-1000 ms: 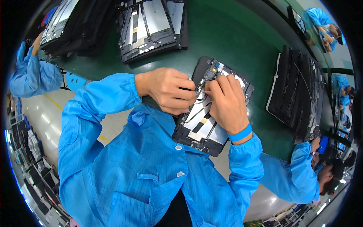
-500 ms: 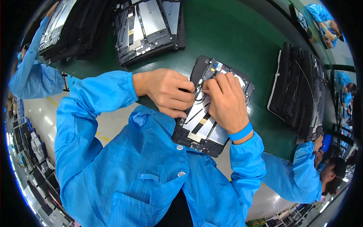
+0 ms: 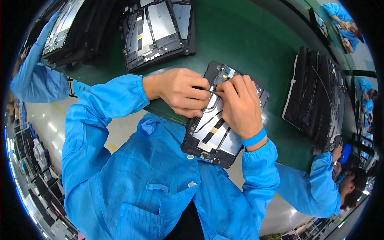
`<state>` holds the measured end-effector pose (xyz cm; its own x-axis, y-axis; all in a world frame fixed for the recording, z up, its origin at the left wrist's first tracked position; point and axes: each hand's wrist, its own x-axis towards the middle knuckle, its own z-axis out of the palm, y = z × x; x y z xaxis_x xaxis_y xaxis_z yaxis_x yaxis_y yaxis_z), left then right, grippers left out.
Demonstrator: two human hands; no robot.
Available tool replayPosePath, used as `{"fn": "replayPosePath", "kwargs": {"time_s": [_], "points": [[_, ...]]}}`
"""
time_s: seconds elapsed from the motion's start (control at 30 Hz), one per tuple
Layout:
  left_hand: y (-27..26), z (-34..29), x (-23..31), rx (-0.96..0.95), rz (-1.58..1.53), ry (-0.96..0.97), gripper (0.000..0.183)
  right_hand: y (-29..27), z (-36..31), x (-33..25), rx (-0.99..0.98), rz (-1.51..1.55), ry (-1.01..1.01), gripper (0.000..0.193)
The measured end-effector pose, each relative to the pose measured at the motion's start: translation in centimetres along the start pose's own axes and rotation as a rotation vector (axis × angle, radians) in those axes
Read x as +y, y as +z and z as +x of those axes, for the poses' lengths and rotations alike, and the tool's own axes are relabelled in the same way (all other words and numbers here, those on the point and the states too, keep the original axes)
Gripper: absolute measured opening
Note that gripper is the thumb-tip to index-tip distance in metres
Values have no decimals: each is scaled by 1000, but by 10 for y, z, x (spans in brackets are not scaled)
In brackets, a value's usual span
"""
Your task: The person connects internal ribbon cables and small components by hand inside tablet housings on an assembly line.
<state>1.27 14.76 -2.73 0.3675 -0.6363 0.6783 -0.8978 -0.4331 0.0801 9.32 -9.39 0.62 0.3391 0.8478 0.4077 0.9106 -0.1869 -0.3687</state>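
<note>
At the near edge of the green table (image 3: 240,36) is an open tablet (image 3: 208,125), turned at a slant, with its bottom end sticking out toward the person. Shiny silver parts and thin black strips show inside it. The left hand (image 3: 182,94) is at the tablet's left side, with its fingers curled in. The right hand (image 3: 242,106) is over the upper part, its thumb and first finger bent and close together. I cannot tell if either hand is pinching a small part. A blue band (image 3: 255,139) goes around the right wrist. Farther back is a pile of open tablets (image 3: 158,36). More dark tablets (image 3: 314,96) stand on the right.
</note>
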Motion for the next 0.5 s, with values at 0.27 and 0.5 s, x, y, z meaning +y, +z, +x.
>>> {"fn": "replayPosePath", "kwargs": {"time_s": [0.27, 0.5], "points": [[0, 2, -16, -17, -6, 20, 28, 5, 2, 5, 130, 25, 89, 19], [3, 4, -29, 27, 56, -32, 29, 6, 3, 6, 139, 118, 162, 17]]}}
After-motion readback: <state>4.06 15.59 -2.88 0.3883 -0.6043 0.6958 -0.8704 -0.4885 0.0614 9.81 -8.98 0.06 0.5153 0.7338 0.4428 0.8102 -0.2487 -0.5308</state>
